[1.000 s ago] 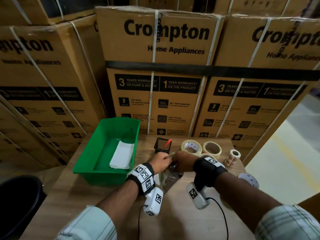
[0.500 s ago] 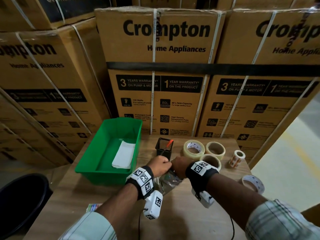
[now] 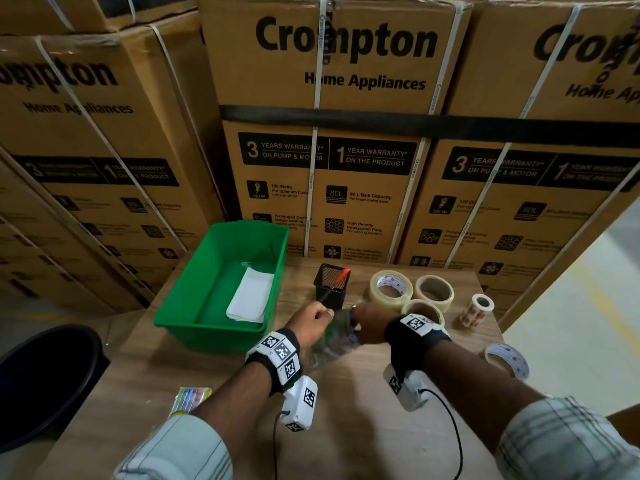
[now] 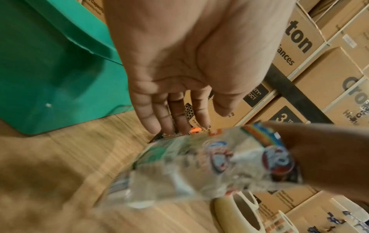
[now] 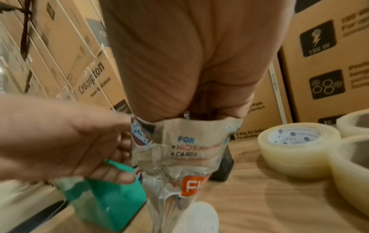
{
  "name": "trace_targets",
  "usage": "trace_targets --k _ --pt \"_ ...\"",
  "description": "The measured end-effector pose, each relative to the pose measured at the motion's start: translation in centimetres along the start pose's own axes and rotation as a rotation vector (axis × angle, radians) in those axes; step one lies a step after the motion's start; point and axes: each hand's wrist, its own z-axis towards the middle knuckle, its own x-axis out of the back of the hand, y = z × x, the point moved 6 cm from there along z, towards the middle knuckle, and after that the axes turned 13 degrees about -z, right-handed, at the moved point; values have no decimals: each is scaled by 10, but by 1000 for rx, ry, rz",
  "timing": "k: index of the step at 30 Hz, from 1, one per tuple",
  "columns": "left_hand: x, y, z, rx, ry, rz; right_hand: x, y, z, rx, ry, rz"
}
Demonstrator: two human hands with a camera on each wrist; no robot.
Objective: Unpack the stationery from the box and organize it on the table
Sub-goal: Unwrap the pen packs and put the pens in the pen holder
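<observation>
Head view: my left hand [image 3: 313,318] and right hand [image 3: 369,320] meet over the table [image 3: 173,368], just in front of the pen cup [image 3: 330,285]. Between them hangs a clear packet [image 3: 332,344], blurred here.
Head view only: green bin [image 3: 180,306] on the left with white paper [image 3: 251,294] lying in it; a pack of coloured pens [image 3: 189,400] near my left sleeve; three tape rolls [image 3: 391,289] in a cluster right of the cup, a small label roll [image 3: 477,311] beyond them, one more tape roll [image 3: 507,360] near my right arm.
Left wrist view: my left fingers [image 4: 159,113] point down, fairly straight and close together, towards the cup rim; I cannot tell if they hold anything. The packet [image 4: 199,164] sits below them, smeared by motion, with my right hand [image 4: 323,157] on its printed end.
Right wrist view: my right fingers are curled round the packet's top edge, gripping it. The packet [image 5: 179,149] hangs down towards the table, crumpled.
Right wrist view only: the print reads "FOR", "HIGHLIGH…", "CARDS", with an orange patch lower down. My left hand [image 5: 66,141] is just beside the packet's left edge, fingers partly bent.
Packet look: transparent, creased plastic with a colourful header; contents unclear.
Cup: black mesh, an orange-tipped pen [image 3: 341,274] leaning inside.
</observation>
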Motion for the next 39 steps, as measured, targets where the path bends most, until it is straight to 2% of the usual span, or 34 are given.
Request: trace_targets --k 3,6,10,12,14,16,20,27,30,34,36,39 --pt "3 -6 2 14 -42 58 23 18 -3 -77 94 54" --pt "1 0 -1 -25 -133 215 39 35 -11 -117 78 174" --pt "4 32 -4 -222 -104 549 33 49 -22 -92 -20 585" --pt "1 46 -5 -307 -103 653 29 44 -31 -83 -72 664" --pt "-3 49 -6 -320 -130 589 22 40 -35 -115 -96 683" --pt "-4 46 -7 -289 -143 512 21 38 -37 -153 -64 591" --pt "-2 43 -10 -277 -134 459 27 28 -34 -100 -7 406" --pt "6 43 -14 -319 -84 409 36 19 -29 -101 173 453" --pt "10 43 -16 -341 -44 429 41 13 -29 -106 199 415" --pt "12 43 -20 -342 6 337 56 6 -34 -123 283 344" --pt "11 41 -19 -314 6 273 63 7 -35 -83 323 326" --pt "7 28 -14 -195 -43 172 70 19 -34 -17 318 323"
